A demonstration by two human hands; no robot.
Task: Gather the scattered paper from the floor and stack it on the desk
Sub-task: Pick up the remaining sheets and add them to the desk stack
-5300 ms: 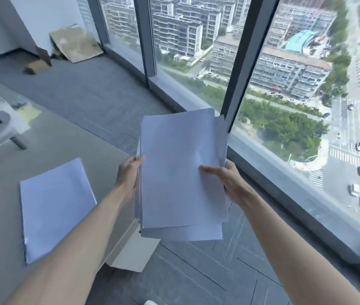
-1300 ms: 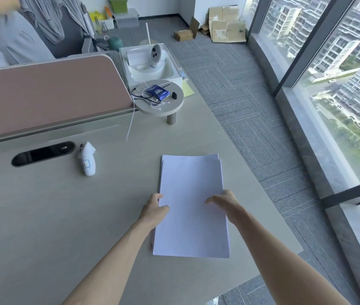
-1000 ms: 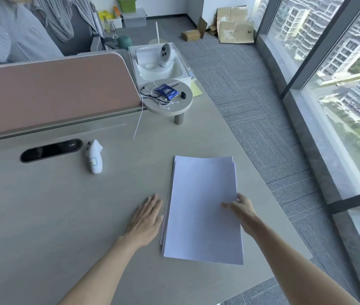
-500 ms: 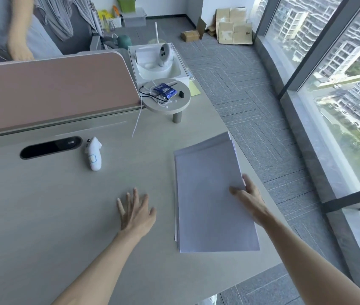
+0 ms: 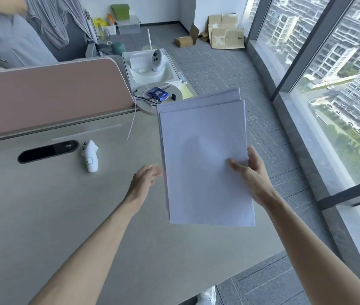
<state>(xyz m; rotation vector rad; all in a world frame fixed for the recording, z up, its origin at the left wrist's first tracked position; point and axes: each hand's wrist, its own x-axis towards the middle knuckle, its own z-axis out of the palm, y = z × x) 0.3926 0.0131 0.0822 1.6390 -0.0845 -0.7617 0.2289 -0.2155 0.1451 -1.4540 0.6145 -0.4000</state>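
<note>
Above the desk's [image 5: 42, 216] right end, a stack of white paper [image 5: 203, 164] hangs clear of the surface, its far edge tipped up. The right hand [image 5: 251, 172] clamps the stack's right edge, thumb on top and fingers beneath, so the sheets spread toward that hand's 9 o'clock. At the stack's 9 o'clock the left hand [image 5: 145, 178] hovers just beside the left edge, fingers loosely bent and blurred; whether they touch the paper cannot be told. A white controller [image 5: 91, 156] lies on the desk at the left hand's 10 o'clock, well apart.
</note>
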